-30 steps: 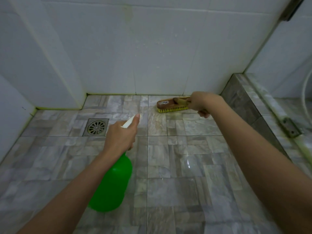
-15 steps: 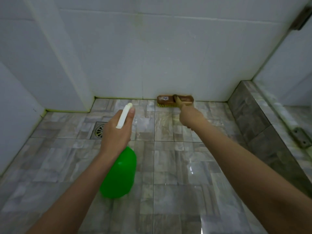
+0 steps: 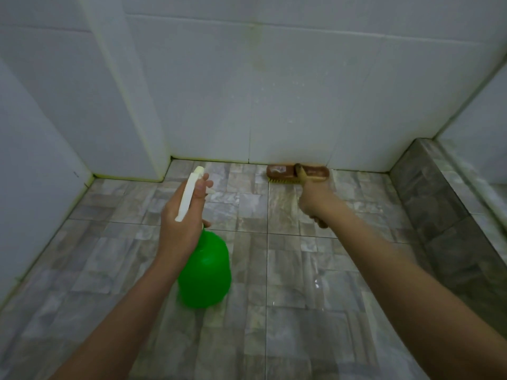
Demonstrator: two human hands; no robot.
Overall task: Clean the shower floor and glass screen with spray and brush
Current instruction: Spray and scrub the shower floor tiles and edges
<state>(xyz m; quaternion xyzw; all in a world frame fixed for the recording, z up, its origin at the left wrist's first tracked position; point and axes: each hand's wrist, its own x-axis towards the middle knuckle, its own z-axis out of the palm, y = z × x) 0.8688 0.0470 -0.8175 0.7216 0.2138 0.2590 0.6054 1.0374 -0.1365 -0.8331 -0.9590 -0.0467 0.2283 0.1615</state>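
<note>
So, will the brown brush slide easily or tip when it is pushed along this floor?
The brush probably slides fairly easily: the floor tiles shine as if wet. Tipping seems unlikely: its head is wide and low on short yellow bristles, and the right hand grips the handle close behind. The head looks like stiff wood, so it should not bend.

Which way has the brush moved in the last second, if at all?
Yes: the brush slid forward, up against the back wall; earlier, bare floor showed between them.
</note>
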